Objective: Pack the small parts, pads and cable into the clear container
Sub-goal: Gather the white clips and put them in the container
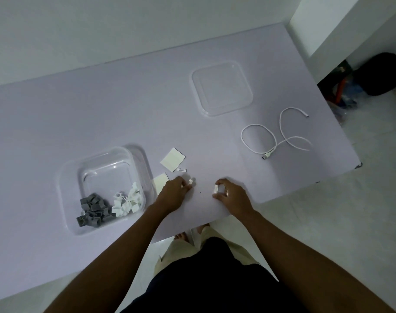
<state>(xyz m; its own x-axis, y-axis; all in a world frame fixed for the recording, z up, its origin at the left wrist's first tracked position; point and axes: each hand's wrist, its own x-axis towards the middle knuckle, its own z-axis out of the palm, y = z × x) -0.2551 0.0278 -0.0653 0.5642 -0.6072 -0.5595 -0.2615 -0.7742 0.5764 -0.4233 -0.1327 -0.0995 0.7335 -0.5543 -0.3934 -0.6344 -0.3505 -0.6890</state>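
Note:
The clear container (106, 163) stands at the left of the table and holds several grey clips (92, 210) and several white clips (129, 201). My left hand (173, 193) pinches a small white clip (191, 182) just right of the container. My right hand (232, 193) pinches another white clip (215, 188) between thumb and fingers. One more white clip (181, 170) lies on the table above my left hand. Two pale square pads (172, 159) (160, 180) lie beside the container. The white cable (276, 134) lies looped at the right.
A clear lid (221, 88) lies flat at the back of the pale table (57, 114). The table's front edge runs just below my hands. A dark bag (382, 74) and clutter sit on the floor at the far right.

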